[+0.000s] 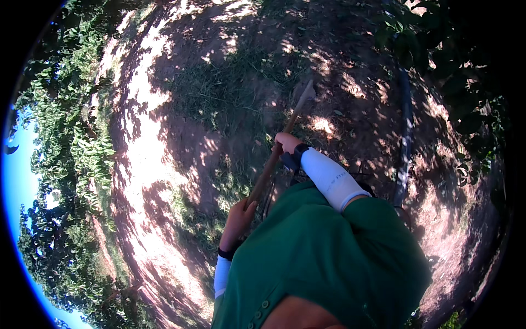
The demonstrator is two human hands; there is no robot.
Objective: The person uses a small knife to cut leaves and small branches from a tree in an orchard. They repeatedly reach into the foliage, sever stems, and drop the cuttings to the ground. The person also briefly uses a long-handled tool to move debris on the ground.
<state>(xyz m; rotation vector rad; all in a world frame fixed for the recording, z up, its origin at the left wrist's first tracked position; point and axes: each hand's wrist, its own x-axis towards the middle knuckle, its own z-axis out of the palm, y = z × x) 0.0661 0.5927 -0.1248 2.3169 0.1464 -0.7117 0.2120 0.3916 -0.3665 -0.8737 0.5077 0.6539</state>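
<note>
A long wooden handle (269, 170) runs slantwise in front of me, from beside my waist toward the shaded ground. It belongs to a long-handled tool that looks like a hoe; a flat greyish head (311, 93) shows faintly at its far end, near or on the soil. My left hand (240, 218) grips the handle close to its near end, by my side. Farther along, my right hand (287, 142) is wrapped around the shaft, with a dark band at the wrist and a white sleeve above. Cut or matted grass (222, 90) lies left of the tool's head.
A dark irrigation pipe (404, 123) runs along the ground on my right. Leafy branches (415, 41) overhang at the upper right. Leafy trees (65, 144) line the left side, beyond a sunlit strip of bare soil (139, 164).
</note>
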